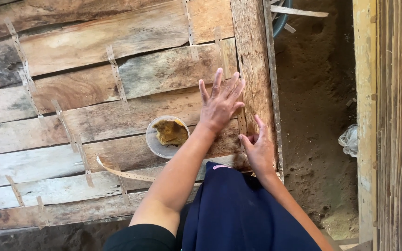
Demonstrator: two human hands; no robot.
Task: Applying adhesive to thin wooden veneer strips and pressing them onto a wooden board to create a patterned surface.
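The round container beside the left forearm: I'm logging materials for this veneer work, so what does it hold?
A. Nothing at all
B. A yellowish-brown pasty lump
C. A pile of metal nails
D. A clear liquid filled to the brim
B: the round container shows a yellowish-brown pasty lump against its pale inside, resting on the wooden sheets just beside the left hand.

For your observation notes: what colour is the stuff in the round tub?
Yellowish-brown paste in a clear tub, head view.
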